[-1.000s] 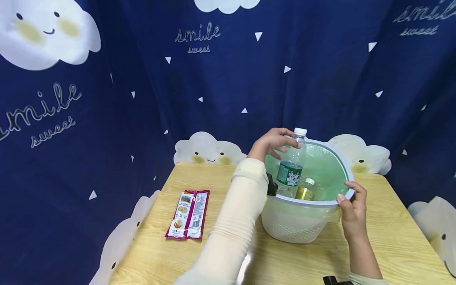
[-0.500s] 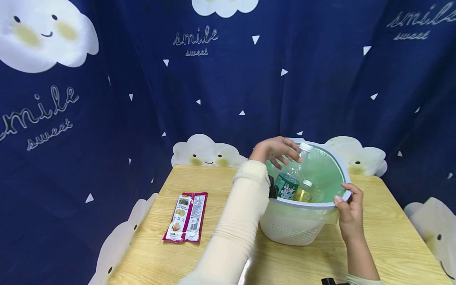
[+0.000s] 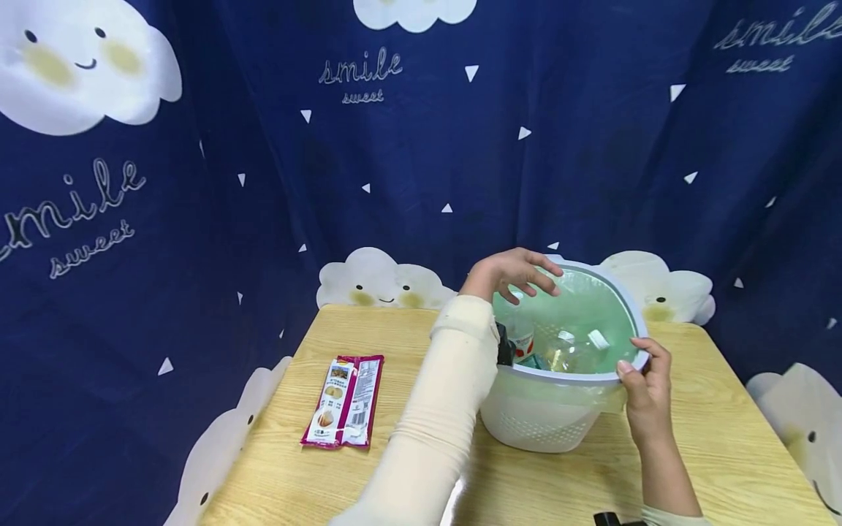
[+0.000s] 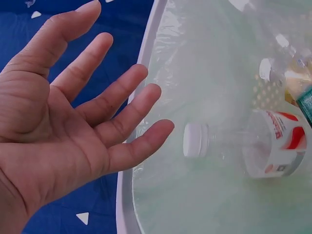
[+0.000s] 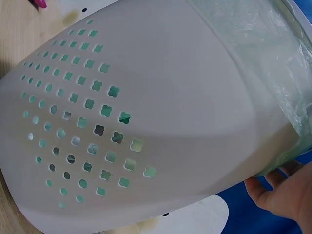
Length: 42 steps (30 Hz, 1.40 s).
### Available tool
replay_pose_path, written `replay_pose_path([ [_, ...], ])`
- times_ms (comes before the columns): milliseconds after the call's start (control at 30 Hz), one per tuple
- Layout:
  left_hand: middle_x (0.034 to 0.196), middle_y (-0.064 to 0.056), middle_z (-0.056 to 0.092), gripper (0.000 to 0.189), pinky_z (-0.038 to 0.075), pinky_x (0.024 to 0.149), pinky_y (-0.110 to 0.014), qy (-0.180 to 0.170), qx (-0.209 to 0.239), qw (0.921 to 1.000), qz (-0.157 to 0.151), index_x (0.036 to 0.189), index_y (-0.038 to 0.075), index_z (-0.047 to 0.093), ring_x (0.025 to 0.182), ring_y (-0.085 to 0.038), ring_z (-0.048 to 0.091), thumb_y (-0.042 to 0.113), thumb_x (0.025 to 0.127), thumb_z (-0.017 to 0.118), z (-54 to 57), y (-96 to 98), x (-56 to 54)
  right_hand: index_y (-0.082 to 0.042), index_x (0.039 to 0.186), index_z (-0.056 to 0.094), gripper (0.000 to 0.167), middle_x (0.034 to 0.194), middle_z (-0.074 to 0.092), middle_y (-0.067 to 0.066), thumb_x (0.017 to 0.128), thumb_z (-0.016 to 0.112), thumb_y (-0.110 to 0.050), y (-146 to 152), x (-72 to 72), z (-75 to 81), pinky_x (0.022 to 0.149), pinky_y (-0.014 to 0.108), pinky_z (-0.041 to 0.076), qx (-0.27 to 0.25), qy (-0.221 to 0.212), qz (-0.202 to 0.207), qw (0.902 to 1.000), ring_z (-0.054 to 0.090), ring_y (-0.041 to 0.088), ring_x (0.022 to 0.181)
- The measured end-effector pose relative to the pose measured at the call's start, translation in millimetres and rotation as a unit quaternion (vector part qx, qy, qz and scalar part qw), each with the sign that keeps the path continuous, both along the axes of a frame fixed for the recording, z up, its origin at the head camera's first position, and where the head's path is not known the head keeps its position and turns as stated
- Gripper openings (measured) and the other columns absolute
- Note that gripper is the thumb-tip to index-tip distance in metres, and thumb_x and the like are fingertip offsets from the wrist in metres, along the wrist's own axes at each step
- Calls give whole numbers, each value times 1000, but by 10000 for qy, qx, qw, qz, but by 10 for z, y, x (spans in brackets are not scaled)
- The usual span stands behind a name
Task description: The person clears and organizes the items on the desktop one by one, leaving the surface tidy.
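Observation:
A white perforated bin (image 3: 536, 420) lined with a pale green bag (image 3: 592, 307) stands on the wooden table (image 3: 723, 438). My left hand (image 3: 516, 272) hovers over its far left rim with fingers spread, holding nothing; the left wrist view shows the open palm (image 4: 73, 131) beside the rim. My right hand (image 3: 641, 380) grips the near right rim; its fingers (image 5: 280, 195) show under the bin's wall (image 5: 146, 112). Inside lie clear bottles: one with a red and white label (image 4: 278, 146), a white cap (image 4: 195, 140), and another with a yellow label (image 3: 559, 358).
A red and white snack packet (image 3: 345, 400) lies flat on the table to the left of the bin. A dark blue curtain with clouds (image 3: 395, 146) hangs close behind and around the table. A black object (image 3: 608, 519) sits at the near edge.
My left hand has let go of the green-labelled bottle, which dropped from upright into the bin and now lies among the others. The right hand has stayed on the rim.

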<state>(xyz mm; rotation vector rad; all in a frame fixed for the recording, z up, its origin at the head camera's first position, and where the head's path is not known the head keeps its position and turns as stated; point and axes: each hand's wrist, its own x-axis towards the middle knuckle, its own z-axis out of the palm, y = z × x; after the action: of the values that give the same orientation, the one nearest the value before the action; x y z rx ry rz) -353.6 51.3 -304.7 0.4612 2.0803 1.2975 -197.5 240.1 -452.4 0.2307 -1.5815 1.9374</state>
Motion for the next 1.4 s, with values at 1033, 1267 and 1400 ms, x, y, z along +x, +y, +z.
replay_pose_path([
  [1033, 108, 0, 64, 38, 47, 77, -24, 2435, 825, 9657, -370, 115, 16, 64, 102, -12, 58, 18, 79, 75, 130, -386, 472, 0, 127, 39, 42, 117, 40, 13, 85, 42, 4, -27, 21, 43, 76, 15, 40, -56, -80, -17, 10000, 43, 17, 96],
  [1267, 107, 2, 62, 40, 49, 74, -23, 2865, 1022, 9522, -270, 116, 13, 64, 96, -13, 58, 18, 79, 76, 68, -501, 628, -1, 126, 40, 42, 118, 39, 14, 85, 42, 5, -14, 3, 18, 76, 15, 40, -121, 52, 65, 9999, 43, 17, 96],
  [1400, 108, 6, 62, 41, 48, 75, -24, 3057, 1204, 9444, -120, 116, 13, 64, 94, -12, 58, 19, 78, 76, 35, -591, 737, -1, 126, 40, 42, 116, 39, 14, 84, 42, 6, -20, -14, 9, 76, 15, 40, -162, 116, 136, 9997, 44, 17, 95],
])
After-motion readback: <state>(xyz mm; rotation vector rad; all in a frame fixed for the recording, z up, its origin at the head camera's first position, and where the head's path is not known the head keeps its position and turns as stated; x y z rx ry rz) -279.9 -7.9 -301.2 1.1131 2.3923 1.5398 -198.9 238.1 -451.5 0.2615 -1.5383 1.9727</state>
